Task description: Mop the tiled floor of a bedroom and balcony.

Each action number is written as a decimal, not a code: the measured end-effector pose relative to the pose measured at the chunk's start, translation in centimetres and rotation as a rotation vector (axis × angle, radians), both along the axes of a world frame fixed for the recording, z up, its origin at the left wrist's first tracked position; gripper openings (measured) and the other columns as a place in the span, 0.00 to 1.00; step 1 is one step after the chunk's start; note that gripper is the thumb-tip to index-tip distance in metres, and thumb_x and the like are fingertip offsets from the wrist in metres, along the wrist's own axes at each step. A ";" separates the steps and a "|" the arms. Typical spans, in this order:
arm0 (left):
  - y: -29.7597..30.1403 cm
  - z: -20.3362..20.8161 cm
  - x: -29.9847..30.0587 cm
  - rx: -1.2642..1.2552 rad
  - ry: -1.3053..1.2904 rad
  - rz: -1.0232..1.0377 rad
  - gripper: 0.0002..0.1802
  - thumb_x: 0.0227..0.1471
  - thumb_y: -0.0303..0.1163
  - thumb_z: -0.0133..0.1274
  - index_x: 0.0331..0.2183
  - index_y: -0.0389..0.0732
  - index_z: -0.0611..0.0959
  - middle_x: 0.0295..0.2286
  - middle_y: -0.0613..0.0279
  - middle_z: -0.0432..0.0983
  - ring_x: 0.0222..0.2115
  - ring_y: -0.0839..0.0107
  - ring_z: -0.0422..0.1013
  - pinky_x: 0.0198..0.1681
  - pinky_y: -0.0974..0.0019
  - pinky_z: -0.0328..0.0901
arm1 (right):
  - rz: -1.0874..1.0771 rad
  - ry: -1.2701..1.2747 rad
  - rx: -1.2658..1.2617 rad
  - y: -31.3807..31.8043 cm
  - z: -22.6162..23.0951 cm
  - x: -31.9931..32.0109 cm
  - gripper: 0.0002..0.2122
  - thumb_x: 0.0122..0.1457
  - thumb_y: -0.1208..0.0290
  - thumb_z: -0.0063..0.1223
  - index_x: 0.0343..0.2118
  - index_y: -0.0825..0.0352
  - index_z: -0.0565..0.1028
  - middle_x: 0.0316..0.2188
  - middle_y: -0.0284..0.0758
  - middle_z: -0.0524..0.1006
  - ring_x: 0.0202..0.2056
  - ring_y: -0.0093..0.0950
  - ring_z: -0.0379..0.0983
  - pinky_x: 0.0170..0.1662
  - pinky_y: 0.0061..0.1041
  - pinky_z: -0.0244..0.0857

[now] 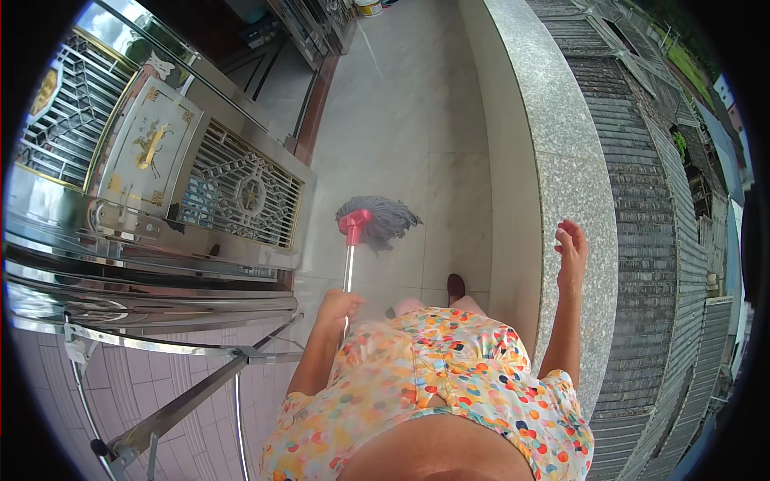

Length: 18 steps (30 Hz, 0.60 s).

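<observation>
A mop with grey strands and a red-pink head lies with its strands spread on the pale tiled floor ahead of me. Its shiny metal handle runs back toward my body, and my left hand is wrapped round it near my waist. Over the speckled stone top of the low wall, my right hand is raised with nothing in it. Its fingers are loosely bent and apart. Whether that hand touches the stone I cannot tell.
A metal gate door with gold ornaments stands at the left, beside a doorway. Nearer on the left is a folding metal rack. The granite-topped wall bounds the right side, with tiled roofs beyond. A bucket is at the far end.
</observation>
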<state>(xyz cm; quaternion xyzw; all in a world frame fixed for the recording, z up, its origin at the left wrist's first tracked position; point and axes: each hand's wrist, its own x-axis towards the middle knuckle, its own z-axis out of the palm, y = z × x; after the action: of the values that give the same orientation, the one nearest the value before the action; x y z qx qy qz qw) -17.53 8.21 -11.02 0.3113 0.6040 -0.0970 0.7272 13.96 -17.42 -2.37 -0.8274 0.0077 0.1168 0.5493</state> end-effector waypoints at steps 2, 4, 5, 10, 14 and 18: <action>-0.7 0.2 -0.7 -0.029 -0.002 0.024 0.10 0.30 0.19 0.49 0.11 0.39 0.66 0.08 0.69 0.56 0.06 0.80 0.52 0.08 0.73 0.46 | 0.177 -0.014 -0.037 2.5 1.1 0.3 0.15 0.45 0.67 0.45 0.36 0.69 0.66 0.30 0.34 0.69 0.31 0.24 0.63 0.35 0.21 0.56; -1.4 0.6 -1.1 -0.056 -0.004 0.049 0.10 0.30 0.19 0.49 0.11 0.39 0.66 0.08 0.69 0.56 0.06 0.80 0.51 0.08 0.73 0.46 | 0.269 -0.026 -0.023 4.3 0.2 -0.3 0.12 0.46 0.70 0.44 0.34 0.70 0.67 0.26 0.34 0.69 0.29 0.22 0.63 0.34 0.19 0.56; -1.7 1.2 -1.0 -0.037 -0.010 0.052 0.09 0.30 0.18 0.49 0.11 0.39 0.65 0.08 0.69 0.56 0.06 0.80 0.51 0.08 0.73 0.45 | 0.329 0.009 -0.004 4.9 -0.2 -0.9 0.12 0.46 0.71 0.44 0.33 0.70 0.67 0.26 0.34 0.69 0.28 0.21 0.63 0.33 0.19 0.57; -0.3 2.6 -0.2 0.102 -0.019 -0.005 0.09 0.30 0.18 0.48 0.12 0.38 0.65 0.08 0.68 0.56 0.06 0.80 0.51 0.07 0.74 0.46 | 0.570 0.231 -0.070 6.5 -4.6 -4.9 0.10 0.46 0.70 0.45 0.32 0.68 0.68 0.22 0.27 0.68 0.24 0.16 0.62 0.27 0.15 0.56; -1.2 2.3 0.0 0.174 -0.006 -0.068 0.08 0.30 0.19 0.48 0.12 0.37 0.66 0.07 0.69 0.56 0.06 0.81 0.52 0.08 0.75 0.48 | 0.480 0.356 -0.065 4.0 -6.9 -6.1 0.11 0.45 0.71 0.45 0.33 0.68 0.67 0.21 0.29 0.67 0.23 0.18 0.62 0.25 0.18 0.57; -2.6 2.9 -0.6 0.136 -0.052 -0.046 0.08 0.29 0.19 0.49 0.14 0.36 0.65 0.09 0.67 0.58 0.06 0.80 0.53 0.07 0.75 0.46 | 0.058 0.715 0.202 -3.0 -7.7 -4.6 0.10 0.44 0.73 0.43 0.31 0.71 0.66 0.25 0.35 0.67 0.23 0.23 0.64 0.23 0.20 0.60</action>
<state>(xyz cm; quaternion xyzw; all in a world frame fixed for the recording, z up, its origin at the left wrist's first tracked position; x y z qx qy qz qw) -18.12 5.60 -8.17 0.3763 0.5828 -0.0645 0.7174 9.39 -20.44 -10.06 -0.6758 0.1639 0.4140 0.5874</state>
